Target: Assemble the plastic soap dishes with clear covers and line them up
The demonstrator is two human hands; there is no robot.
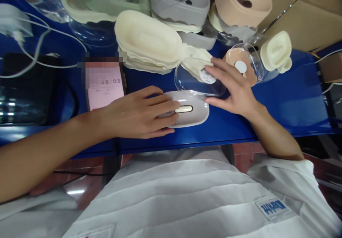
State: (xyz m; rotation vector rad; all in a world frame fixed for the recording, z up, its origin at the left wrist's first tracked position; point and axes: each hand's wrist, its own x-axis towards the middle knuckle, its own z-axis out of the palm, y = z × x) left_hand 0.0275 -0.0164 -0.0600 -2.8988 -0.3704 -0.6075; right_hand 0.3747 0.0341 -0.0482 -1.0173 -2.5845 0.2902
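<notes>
An oval white dish (196, 117) lies on the blue tabletop, with a cream bar (184, 108) set in the slot in its floor. My left hand (144, 113) covers the dish's left end. Its thumb lies along the near rim, and the other fingers reach inside, tips against the bar. Fingers and thumb apart, my right hand (235, 86) touches a wavy cream piece (196, 54) with a round printed sticker (208, 75). That piece partly lies over a clear plastic cover (187, 81). The right thumb is at the dish's far right edge.
Stacked cream trays (149, 35) stand behind the dish. A lit phone (105, 88) and a dark box (26, 88) are to the left, with a white cable. Grey bins (179, 6), a peach bin (243, 3) and a small cream cup (276, 51) stand farther back.
</notes>
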